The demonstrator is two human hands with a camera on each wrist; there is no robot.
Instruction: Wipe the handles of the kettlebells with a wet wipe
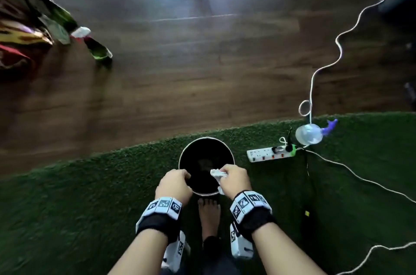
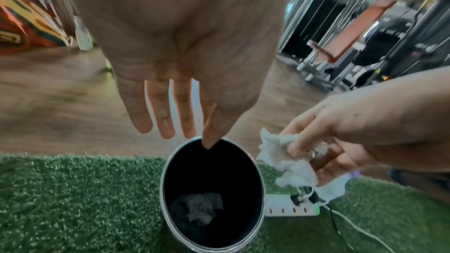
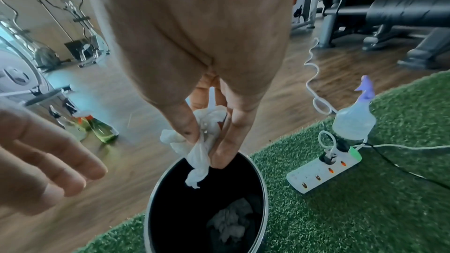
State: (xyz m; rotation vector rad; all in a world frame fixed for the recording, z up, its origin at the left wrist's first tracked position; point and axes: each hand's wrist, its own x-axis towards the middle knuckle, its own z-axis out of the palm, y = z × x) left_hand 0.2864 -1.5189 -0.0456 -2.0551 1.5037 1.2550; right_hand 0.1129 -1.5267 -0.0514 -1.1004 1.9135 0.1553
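Observation:
My right hand pinches a crumpled white wet wipe over the mouth of a round black bin with a metal rim. In the right wrist view the wipe hangs from thumb and fingers just above the bin's rim. My left hand hovers open over the bin's left rim, fingers straight and holding nothing. Another crumpled wipe lies at the bottom of the bin. No kettlebell is in view.
The bin stands on green turf beside a wooden floor. A white power strip, a clear spray bottle with a purple trigger and trailing cables lie to the right. Bottles stand far left. My bare foot is behind the bin.

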